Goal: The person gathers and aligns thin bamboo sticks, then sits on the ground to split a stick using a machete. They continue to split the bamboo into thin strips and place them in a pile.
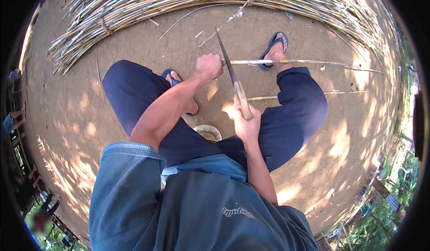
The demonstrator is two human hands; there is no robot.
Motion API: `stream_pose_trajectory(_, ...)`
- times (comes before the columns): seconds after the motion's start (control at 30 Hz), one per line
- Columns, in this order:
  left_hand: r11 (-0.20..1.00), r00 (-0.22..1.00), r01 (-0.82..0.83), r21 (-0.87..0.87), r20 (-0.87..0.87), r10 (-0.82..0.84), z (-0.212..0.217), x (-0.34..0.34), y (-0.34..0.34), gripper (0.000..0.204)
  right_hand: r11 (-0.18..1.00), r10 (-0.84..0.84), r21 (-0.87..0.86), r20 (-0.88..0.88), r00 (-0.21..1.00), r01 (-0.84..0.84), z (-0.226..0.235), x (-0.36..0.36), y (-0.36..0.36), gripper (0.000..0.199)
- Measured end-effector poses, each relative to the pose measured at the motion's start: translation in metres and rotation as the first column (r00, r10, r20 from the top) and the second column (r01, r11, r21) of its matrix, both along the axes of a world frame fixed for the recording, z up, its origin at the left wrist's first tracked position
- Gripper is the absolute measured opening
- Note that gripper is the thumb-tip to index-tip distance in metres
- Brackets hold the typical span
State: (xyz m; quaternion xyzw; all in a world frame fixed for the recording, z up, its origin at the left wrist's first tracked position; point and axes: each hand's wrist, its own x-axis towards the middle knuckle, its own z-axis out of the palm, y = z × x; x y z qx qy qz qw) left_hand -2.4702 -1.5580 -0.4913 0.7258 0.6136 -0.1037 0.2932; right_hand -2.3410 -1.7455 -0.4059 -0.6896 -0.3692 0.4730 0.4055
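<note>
Pale cane stalk lies level across the knees, its near end clamped in the left hand, fingers curled tight around it. Right hand grips a long knife by its wooden handle, the blade crossing the stalk just beside the left hand, above bare dirt ground.

Your left hand hides the near end of the cane stalk; your right hand covers the knife handle's butt; your thighs partly hide the small bowl.
</note>
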Motion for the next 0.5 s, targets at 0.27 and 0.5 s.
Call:
stream_pose_trajectory(0.27,1.0,0.999,0.005,0.018,-0.038,-0.005,-0.001,-0.002,0.001,0.024,0.999,-0.031,0.027,-0.004,1.0,0.031,0.029,0.008,-0.049,0.005)
stream_pose_trajectory(0.5,1.0,0.999,0.014,0.027,-0.036,-0.013,-0.007,-0.017,0.007,0.022,0.997,0.059,-0.058,0.088,0.994,-0.054,0.025,-0.002,-0.025,0.007)
